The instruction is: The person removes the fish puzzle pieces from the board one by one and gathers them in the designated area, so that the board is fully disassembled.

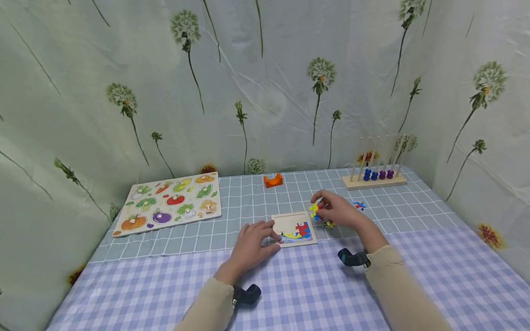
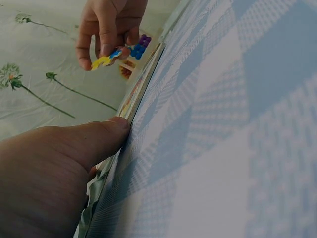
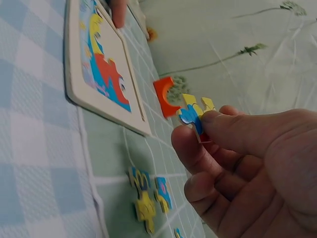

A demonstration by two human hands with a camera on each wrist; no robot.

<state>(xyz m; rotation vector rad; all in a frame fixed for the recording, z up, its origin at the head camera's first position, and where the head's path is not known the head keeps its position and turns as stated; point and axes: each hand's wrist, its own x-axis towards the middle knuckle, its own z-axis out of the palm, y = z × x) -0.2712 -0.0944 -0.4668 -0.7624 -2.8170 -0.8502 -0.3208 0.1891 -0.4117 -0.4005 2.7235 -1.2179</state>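
Observation:
A light wooden puzzle tray (image 1: 292, 215) lies at the middle of the table, its lower part filled with joined blue, red and yellow pieces (image 1: 302, 231). My left hand (image 1: 254, 243) rests at the tray's left side, thumb on its near edge and fingers spread over the left rim. Just off the tray's right side, my right hand (image 1: 338, 210) pinches a yellow, blue and red jigsaw piece (image 3: 190, 115) between thumb and fingers, above the cloth. Under that hand lie loose yellow and blue puzzle pieces (image 3: 145, 208); another piece (image 1: 359, 205) is farther right.
A vegetable knob-puzzle board (image 1: 188, 203) lies at the back left. An orange block with a curved notch (image 1: 273, 181) stands behind the tray. At the back right is a wooden peg rack (image 1: 352, 183) with blue and purple beads. A flowered curtain (image 1: 263, 82) encloses the table.

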